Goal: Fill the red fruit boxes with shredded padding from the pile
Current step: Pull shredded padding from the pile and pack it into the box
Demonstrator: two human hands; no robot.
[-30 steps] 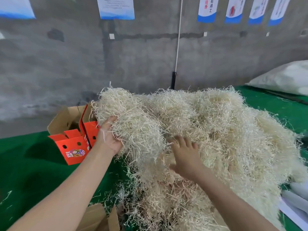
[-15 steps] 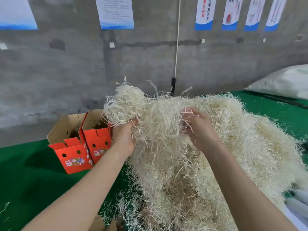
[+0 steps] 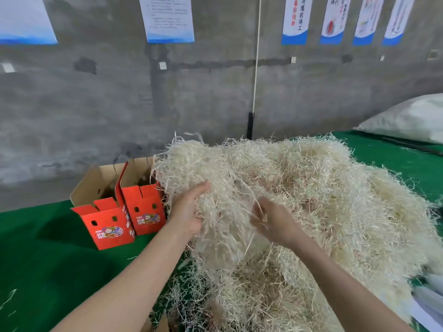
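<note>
The left hand (image 3: 189, 212) is clamping its fingers on a clump of shredded padding (image 3: 311, 200); the right hand (image 3: 275, 222) is lying among the strands, its fingers too blurred to tell. The padding is sitting on the green surface (image 3: 48, 259), with the open red fruit boxes (image 3: 109, 226) standing at its 9 o'clock.

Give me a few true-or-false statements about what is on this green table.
1. Two red cardboard fruit boxes stand with flaps open on the green table covering. True.
2. The boxes stand to the right of the pile of pale shredded padding. False: they stand to its left.
3. The left hand and the right hand are both at the padding. True.
4. One hand holds a box. False: neither does.
</note>
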